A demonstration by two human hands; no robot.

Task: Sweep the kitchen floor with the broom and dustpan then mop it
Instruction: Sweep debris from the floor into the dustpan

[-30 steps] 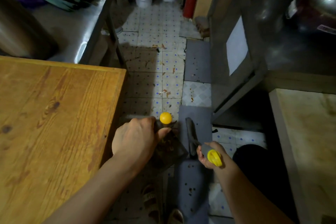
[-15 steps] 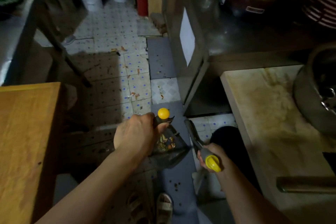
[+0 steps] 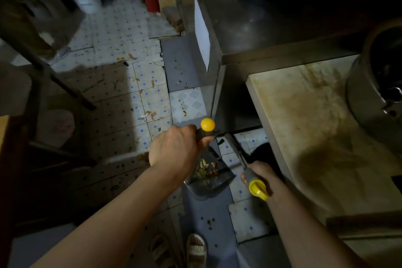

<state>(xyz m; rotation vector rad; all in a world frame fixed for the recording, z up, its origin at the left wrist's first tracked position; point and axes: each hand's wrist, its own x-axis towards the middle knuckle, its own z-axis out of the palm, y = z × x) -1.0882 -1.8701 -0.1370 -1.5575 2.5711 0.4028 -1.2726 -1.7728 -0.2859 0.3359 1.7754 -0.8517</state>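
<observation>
My left hand [image 3: 174,150] grips the dustpan [image 3: 208,177] handle, right hand [image 3: 257,173] the broom [image 3: 250,172]; light, stiff pan, probably spill-prone.

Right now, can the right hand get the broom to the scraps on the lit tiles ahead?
Probably yes. The right hand grips the broom, and the tiled floor up to the scraps looks open. The dustpan, held by the left hand, sits just left of the broom, not across that path.

Left hand [image 3: 174,150] fisted, right hand [image 3: 257,173] curled, both forearms extended
</observation>
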